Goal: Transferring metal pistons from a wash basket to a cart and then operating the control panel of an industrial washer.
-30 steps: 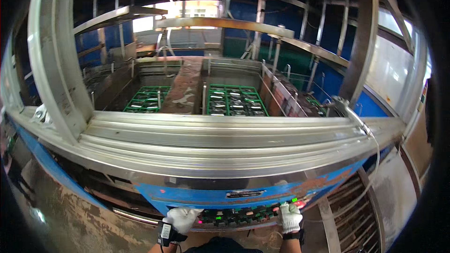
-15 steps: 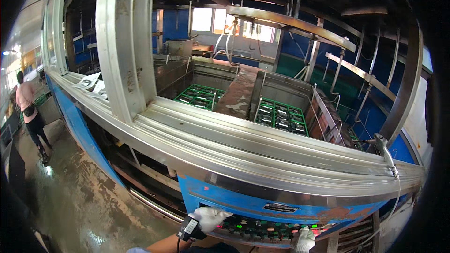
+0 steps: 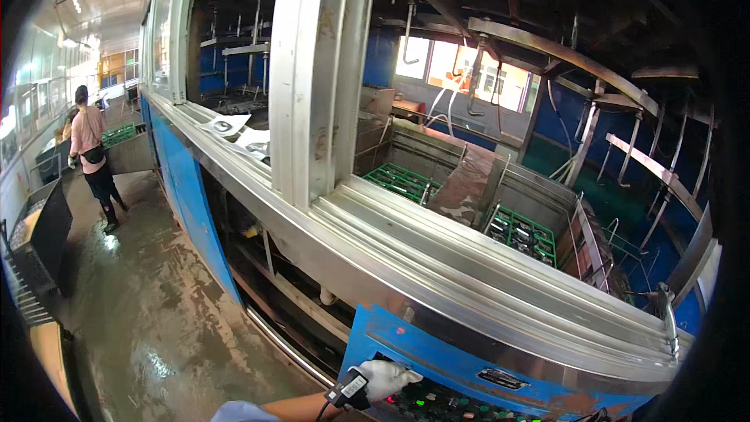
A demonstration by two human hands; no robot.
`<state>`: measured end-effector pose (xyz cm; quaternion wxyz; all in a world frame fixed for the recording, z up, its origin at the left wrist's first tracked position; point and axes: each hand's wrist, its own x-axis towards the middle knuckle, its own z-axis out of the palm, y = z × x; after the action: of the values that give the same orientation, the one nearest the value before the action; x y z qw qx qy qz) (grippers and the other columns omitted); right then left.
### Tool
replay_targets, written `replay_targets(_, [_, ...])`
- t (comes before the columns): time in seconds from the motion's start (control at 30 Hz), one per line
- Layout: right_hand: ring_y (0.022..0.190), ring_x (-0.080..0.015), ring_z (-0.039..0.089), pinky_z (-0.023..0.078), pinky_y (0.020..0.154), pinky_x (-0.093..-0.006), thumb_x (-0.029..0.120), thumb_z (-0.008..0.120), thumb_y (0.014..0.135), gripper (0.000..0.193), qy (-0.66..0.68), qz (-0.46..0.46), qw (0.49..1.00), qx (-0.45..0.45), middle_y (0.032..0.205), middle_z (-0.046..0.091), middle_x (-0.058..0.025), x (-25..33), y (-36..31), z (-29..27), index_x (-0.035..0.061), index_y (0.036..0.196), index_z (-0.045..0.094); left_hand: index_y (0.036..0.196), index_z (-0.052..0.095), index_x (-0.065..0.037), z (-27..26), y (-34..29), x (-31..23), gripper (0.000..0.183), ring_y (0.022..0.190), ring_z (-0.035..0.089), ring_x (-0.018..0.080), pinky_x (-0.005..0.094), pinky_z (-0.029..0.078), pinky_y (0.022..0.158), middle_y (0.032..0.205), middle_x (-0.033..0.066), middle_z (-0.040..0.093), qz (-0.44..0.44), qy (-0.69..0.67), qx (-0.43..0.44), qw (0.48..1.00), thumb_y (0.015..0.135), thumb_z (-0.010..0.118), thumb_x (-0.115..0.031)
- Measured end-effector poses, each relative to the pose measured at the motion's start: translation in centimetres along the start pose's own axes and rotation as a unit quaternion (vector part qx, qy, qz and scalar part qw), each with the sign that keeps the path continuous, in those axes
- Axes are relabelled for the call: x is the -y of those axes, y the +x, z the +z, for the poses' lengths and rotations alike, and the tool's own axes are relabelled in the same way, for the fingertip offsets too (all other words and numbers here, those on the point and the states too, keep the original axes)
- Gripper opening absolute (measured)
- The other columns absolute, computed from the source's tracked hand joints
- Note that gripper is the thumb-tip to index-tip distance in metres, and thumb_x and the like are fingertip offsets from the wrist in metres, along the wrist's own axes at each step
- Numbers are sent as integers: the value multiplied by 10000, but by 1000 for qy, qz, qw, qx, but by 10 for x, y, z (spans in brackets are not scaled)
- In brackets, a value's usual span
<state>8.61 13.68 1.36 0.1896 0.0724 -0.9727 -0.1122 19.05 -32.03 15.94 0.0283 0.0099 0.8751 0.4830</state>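
My left hand [image 3: 387,380], in a white glove, is at the left end of a recessed control panel [image 3: 437,406] with small lit buttons in red and green. Its fingers are bent together, and whatever is under them is hidden. A black strap with a small device [image 3: 349,389] and a cable goes round that wrist. Blue sheet metal [image 3: 461,363] frames the panel, with a dark plate [image 3: 502,378] fixed above it. My right hand is out of the picture.
A metal ledge [image 3: 500,281] and upright post [image 3: 308,86] front the machine. Behind them, green racks [image 3: 402,181] of dark parts sit in tanks, under hanging hooks [image 3: 474,82]. Papers [image 3: 226,125] lie on the ledge. A person [image 3: 92,148] stands on the wet floor [image 3: 148,289] at left.
My view has swung left, so the machine and panel sit further right. My right hand has left the picture. My left hand remains at the panel. The person at left has turned somewhat.
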Motion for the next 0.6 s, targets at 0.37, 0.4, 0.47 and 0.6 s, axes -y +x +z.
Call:
replay_targets(0.37, [727,-309,701,543,492,-453,568,546,996,400,-53,-9,998,-24,847,692,-118,11,4,-18,176,1054,598,1385,608,-174,4,-2,-4,457,1173,674,258,358,508,1037,1234,105,718,-30,-6,-28,999,1066,501,-482])
replay_targets(0.4, [725,-308,701,542,489,-449,571,551,993,401,-56,-11,998,-33,840,690,-118,10,3,-17,178,1053,599,1382,609,-173,6,-1,-3,461,1173,674,257,359,509,1038,1233,104,717,-47,2,-32,998,1065,502,-490])
replay_targets(0.47, [734,-318,702,544,506,-462,584,523,999,417,-28,-1,1000,12,857,698,-120,8,2,-15,182,1071,607,1382,608,-177,9,0,0,470,1177,671,263,367,508,1040,1235,107,715,-19,-7,-40,999,1065,493,-503])
replay_targets(0.6, [743,-328,703,544,516,-473,580,498,1007,413,-20,6,1000,22,870,703,-121,5,1,-9,190,1083,612,1379,612,-181,8,1,0,487,1184,662,285,385,508,1041,1252,120,705,-14,22,-29,999,1066,466,-525])
